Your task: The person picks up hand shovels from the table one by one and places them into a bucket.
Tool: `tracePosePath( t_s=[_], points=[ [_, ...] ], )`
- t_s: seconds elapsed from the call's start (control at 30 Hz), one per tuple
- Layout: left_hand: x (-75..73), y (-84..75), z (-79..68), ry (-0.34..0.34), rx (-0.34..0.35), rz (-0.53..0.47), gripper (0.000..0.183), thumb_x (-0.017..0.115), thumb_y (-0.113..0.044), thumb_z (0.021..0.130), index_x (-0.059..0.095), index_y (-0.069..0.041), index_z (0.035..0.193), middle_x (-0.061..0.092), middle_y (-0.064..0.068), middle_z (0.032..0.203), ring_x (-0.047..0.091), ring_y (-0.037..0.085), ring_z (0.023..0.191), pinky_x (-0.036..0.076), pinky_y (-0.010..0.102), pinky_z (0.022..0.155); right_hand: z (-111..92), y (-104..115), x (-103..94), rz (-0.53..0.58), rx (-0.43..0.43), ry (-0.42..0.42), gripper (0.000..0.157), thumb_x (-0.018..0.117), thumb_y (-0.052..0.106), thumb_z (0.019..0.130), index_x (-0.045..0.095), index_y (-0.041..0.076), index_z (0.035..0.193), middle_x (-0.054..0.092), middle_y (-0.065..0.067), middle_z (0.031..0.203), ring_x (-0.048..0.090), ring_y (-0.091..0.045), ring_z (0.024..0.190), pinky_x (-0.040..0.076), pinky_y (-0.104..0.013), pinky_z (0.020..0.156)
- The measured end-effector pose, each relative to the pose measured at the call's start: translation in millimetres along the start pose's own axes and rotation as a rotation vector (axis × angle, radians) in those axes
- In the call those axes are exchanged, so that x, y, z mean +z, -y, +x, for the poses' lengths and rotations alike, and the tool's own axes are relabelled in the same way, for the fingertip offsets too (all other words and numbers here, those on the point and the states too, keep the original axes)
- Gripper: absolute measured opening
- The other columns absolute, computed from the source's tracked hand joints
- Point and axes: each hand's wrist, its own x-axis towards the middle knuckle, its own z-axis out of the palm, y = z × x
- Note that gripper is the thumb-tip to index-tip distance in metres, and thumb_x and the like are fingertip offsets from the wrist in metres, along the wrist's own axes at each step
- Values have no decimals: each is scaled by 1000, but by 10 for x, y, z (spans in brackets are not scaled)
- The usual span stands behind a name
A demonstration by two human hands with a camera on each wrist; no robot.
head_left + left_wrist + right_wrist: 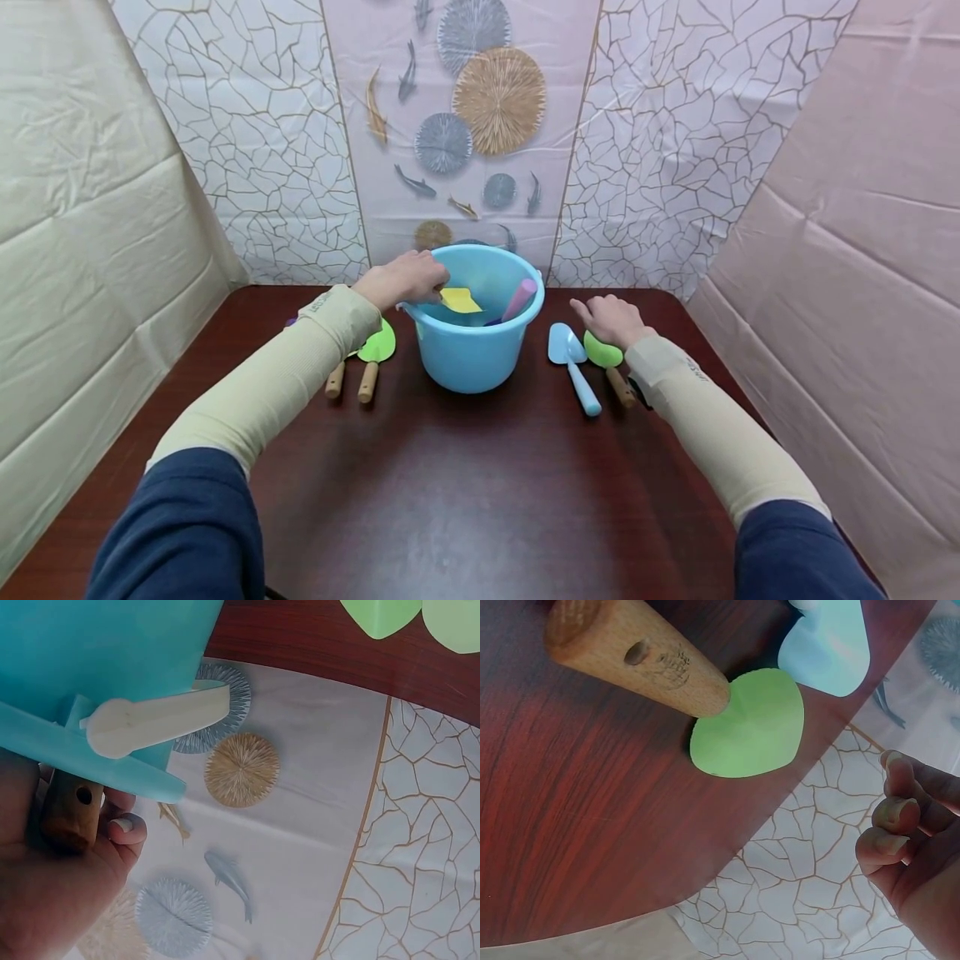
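Observation:
My left hand (407,279) is at the left rim of a light blue bucket (468,358), gripping a small shovel by its wooden handle (73,814). The shovel's yellow blade (461,300) points into the bucket's mouth. Inside the bucket a pink handle (521,298) leans on the right wall, with a bit of purple beside it. My right hand (611,319) holds nothing, its fingers loosely bent, above a green shovel (750,727) with a wooden handle (619,387). Next to that lies a light blue trowel (576,367).
Left of the bucket lie two green shovels with wooden handles, the nearer one (377,343) beside the other (335,381), partly behind my left forearm. The dark wooden table (465,500) ends at a patterned backdrop (645,167). Cloth walls rise on both sides.

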Motion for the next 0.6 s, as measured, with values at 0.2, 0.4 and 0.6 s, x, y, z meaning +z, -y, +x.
tracePosePath(
  t_s=[0.2, 0.4, 0.6],
  points=[
    [-9, -23, 11, 27, 27, -16, 40, 62, -15, 91, 37, -14, 60, 27, -4, 56, 25, 14, 57, 24, 27, 59, 3, -11, 19, -6, 3, 1, 61, 27, 50, 102, 65, 5, 84, 67, -15, 86, 65, -34, 88, 48, -46, 69],
    [-7, -27, 20, 21, 40, -5, 38, 63, -14, 90, 39, -14, 60, 29, -4, 55, 27, 14, 56, 25, 26, 59, -9, -24, 6, 0, 3, -3, 59, 28, 48, 102, 64, 5, 83, 65, -15, 82, 65, -33, 86, 47, -44, 67],
    [1, -21, 35, 38, 34, -7, 36, 63, -11, 89, 40, -13, 61, 29, -4, 55, 27, 14, 56, 25, 27, 59, -11, -26, -17, 0, -4, 2, 59, 28, 48, 103, 64, 4, 86, 66, -16, 86, 65, -34, 87, 47, -45, 68]
  ],
)
